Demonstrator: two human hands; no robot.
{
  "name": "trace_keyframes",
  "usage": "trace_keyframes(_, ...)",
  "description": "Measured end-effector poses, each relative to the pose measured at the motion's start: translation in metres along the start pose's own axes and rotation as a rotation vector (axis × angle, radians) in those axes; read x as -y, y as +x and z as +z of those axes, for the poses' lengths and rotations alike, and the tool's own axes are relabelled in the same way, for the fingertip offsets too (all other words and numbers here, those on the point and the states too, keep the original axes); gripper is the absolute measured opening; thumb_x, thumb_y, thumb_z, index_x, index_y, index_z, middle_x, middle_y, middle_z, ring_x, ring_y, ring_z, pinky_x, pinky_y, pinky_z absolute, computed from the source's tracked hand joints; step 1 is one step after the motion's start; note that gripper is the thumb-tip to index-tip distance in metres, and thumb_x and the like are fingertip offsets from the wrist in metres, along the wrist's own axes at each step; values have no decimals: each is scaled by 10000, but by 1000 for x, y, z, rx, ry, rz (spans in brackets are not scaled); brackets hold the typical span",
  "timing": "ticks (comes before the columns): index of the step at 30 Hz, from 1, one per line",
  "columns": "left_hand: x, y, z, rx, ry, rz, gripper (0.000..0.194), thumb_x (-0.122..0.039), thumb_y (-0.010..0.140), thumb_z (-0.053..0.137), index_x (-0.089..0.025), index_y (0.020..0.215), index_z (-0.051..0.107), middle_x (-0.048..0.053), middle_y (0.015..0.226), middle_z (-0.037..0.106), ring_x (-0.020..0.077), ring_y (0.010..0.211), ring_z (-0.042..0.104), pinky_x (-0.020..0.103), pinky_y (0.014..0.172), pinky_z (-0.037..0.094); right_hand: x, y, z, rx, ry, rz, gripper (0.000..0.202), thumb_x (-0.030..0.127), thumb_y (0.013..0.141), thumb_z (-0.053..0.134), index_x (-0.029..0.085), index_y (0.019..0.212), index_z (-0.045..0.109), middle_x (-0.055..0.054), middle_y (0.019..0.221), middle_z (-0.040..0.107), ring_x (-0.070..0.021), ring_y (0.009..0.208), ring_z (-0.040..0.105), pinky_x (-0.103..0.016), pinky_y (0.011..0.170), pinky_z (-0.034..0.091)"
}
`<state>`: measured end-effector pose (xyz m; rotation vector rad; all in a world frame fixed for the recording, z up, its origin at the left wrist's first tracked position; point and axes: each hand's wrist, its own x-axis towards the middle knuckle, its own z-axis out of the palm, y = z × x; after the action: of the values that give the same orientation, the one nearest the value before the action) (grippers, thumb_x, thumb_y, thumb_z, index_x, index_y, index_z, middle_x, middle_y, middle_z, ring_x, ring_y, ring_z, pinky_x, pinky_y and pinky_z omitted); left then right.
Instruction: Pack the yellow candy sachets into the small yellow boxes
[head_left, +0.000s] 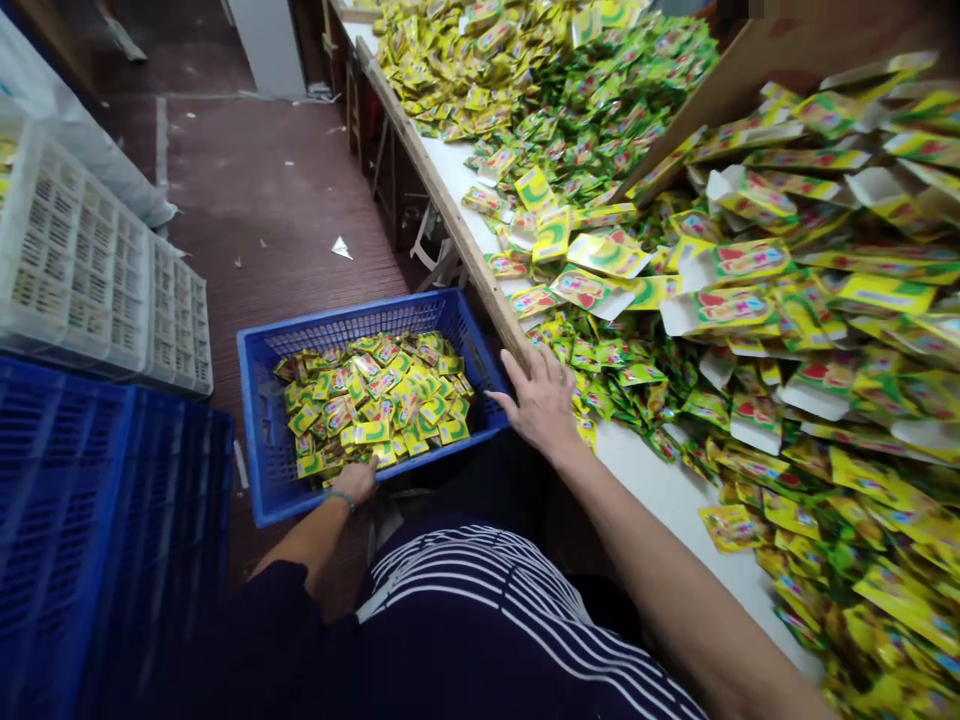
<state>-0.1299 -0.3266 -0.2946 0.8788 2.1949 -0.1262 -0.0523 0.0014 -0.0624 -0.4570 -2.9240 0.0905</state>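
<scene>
On the floor beside the table stands a blue plastic crate (259,420), holding a heap of small yellow-and-green boxes (397,395). My left hand (355,483), with a thin bracelet at the wrist, is closed over the crate's near rim; its thumb shows, while most of the fingers are hidden. The fingers of my right hand (538,400) are spread on the wooden edge (480,275) of the table, and the hand holds nothing. Loose green sachets (622,370) lie just beyond it.
Flat yellow-green cartons (750,300) and more sachets (585,110) cover the table (637,470). A cardboard divider (690,100) stands among them. At left, a white crate (90,260) sits on blue crates (112,480). Paper scraps (341,247) lie on the floor.
</scene>
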Motion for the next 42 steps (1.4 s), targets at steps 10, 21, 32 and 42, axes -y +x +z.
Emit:
trace_keyframes(10, -2, -1, -2, 90, -19, -113, 488, -155, 916, 362, -184, 1397, 434, 183, 1074, 713, 290, 1012, 696, 429, 886, 502, -44, 7, 9, 113, -166, -59, 716, 250, 892, 537, 193, 1555, 272, -174, 1539, 399, -327, 1422, 289, -509, 1083, 248)
trace_keyframes(21, -9, 0, -13, 158, -103, -158, 408, -124, 940, 287, -133, 1114, 655, 208, 1179, 669, 295, 1135, 638, 432, 930, 502, -49, 7, 8, 122, -124, -75, 479, 149, 887, 484, 299, 1326, 603, -150, 1321, 537, -306, 1274, 461, -519, 1055, 282)
trace_keyframes(32, -2, 2, -3, 172, -136, -150, 408, -110, 930, 304, -107, 1135, 657, 197, 1159, 687, 297, 1080, 664, 440, 934, 501, -51, 4, 9, 115, -112, -77, 407, 154, 867, 524, 273, 1224, 677, -157, 1355, 501, -323, 1266, 453, -535, 1055, 293)
trace_keyframes(42, -4, 1, 7, 101, -179, -165, 379, -117, 931, 341, -93, 1116, 670, 228, 1103, 681, 311, 1058, 659, 468, 925, 507, -54, 3, 11, 132, -165, -112, 380, 196, 865, 544, 271, 1208, 688, -165, 1339, 476, -343, 1249, 436, -536, 1035, 277)
